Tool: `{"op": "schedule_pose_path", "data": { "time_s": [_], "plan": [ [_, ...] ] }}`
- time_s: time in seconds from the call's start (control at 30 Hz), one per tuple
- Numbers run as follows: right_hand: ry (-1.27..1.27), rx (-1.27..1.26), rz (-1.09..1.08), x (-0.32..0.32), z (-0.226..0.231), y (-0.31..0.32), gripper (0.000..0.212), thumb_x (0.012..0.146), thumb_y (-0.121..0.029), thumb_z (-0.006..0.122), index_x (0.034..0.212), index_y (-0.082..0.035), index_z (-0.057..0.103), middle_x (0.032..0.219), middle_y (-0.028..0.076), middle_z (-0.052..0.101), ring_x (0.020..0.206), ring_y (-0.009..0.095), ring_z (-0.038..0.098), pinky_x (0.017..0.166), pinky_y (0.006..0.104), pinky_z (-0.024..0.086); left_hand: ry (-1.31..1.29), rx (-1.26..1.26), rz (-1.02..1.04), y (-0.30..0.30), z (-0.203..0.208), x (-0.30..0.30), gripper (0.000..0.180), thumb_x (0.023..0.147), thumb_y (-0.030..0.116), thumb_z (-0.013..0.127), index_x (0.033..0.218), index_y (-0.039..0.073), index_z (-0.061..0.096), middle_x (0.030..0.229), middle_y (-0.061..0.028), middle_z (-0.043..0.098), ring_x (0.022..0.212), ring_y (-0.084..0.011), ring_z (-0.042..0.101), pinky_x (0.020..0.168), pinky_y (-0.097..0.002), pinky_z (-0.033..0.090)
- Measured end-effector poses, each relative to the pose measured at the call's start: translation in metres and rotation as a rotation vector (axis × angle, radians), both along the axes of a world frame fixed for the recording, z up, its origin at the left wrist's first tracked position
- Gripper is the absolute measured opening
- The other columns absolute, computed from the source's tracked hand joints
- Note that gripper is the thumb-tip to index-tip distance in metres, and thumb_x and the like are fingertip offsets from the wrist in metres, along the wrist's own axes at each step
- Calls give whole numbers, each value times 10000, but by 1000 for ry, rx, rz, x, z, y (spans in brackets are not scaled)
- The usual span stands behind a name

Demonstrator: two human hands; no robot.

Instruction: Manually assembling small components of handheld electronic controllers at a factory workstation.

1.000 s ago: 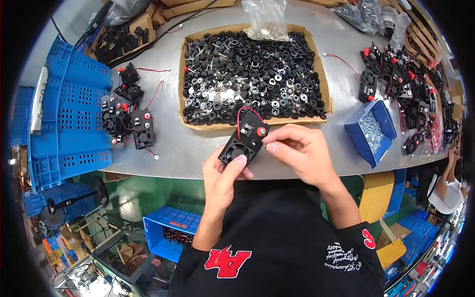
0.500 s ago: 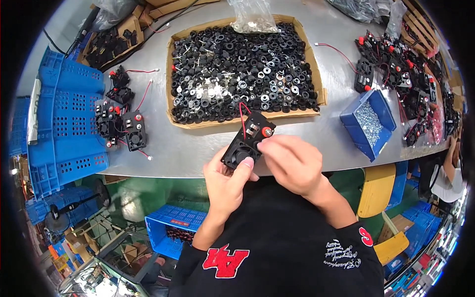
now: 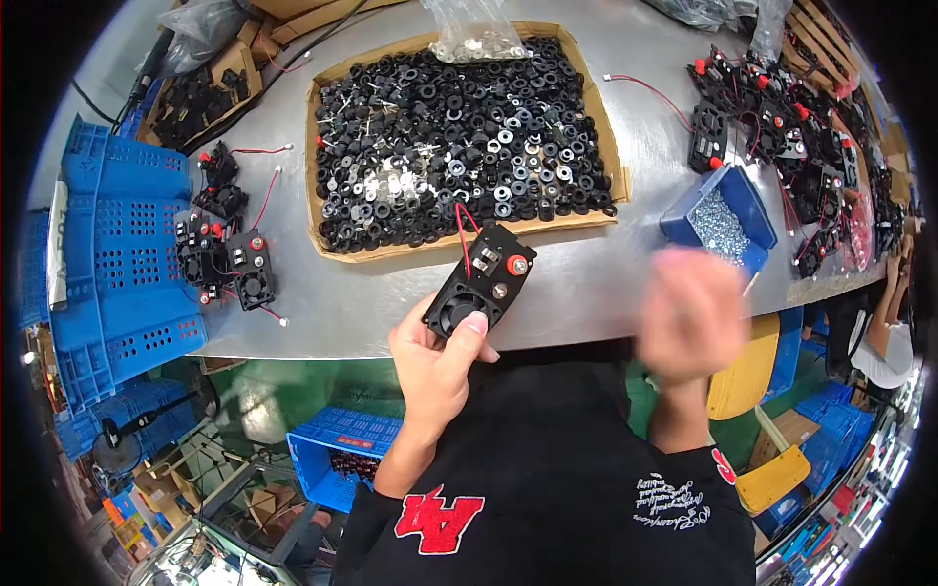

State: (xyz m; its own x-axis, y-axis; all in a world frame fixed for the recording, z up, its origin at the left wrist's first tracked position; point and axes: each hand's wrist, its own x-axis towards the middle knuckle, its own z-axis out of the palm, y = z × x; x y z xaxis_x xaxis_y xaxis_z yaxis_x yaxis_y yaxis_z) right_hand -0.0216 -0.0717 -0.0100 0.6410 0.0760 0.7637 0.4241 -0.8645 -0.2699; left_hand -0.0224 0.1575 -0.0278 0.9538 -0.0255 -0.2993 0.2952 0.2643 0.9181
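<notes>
My left hand [image 3: 437, 366] is closed on a black fan module [image 3: 481, 280], thumb over its round fan. The module is a flat plate with a red knob, a metal post near the fan and a red wire loop at its upper end. It is held tilted just above the table's front edge. My right hand [image 3: 692, 317] is smeared by motion, so its fingers cannot be made out. It is close to the near side of a blue bin [image 3: 765, 227] of small silvery metal parts [image 3: 720, 223].
A shallow cardboard tray [image 3: 311, 200] of black rings and knobs lies on the metal table [image 3: 381, 293], a clear plastic bag [image 3: 479, 34] at its far edge. More fan modules [image 3: 252, 269] lie left, by a blue crate [image 3: 147, 254]; others [image 3: 782, 127] are heaped right.
My right hand has left the module and swung right to the blue bin. A metal post it covered now shows. My left hand still holds the module; the whole view has shifted slightly.
</notes>
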Motion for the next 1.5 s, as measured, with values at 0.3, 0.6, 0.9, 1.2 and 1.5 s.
{"op": "schedule_pose_path", "data": {
  "time_s": [0.3,0.6,0.9,1.2,1.5],
  "plan": [
    [741,-227,-265,20,2,-124,277,785,-87,689,1053,-20,668,968,160,630,825,329,628,746,378,487,5,-10,-73,-6,-8,4,187,856,85,615,942,-81,600,750,-52,595,542,-120,584,501,-236,477],
    [771,-248,-253,26,-3,-120,106,790,-70,646,857,12,656,779,161,623,732,328,626,681,377,486,26,-14,-89,-8,-7,5,181,853,103,604,914,-67,603,740,-49,590,536,-122,582,494,-238,476],
    [796,379,-285,21,0,-127,84,764,-49,643,786,18,597,667,27,616,609,60,545,551,227,424,54,11,-91,-7,-9,7,198,839,113,628,922,-66,605,735,-57,600,539,-127,592,495,-242,481],
    [646,858,-54,20,6,-128,113,779,-29,711,836,-10,615,802,20,627,662,61,573,617,201,454,54,16,-159,-15,-5,5,189,838,98,624,916,-72,604,762,-63,613,534,-128,594,497,-230,480],
    [522,208,228,1,24,-32,235,716,-2,714,949,-29,713,807,75,689,713,180,672,614,277,517,74,51,-212,-26,-2,-4,272,829,57,666,1045,-99,608,802,-53,628,590,-97,597,535,-226,503]
  ]
}}
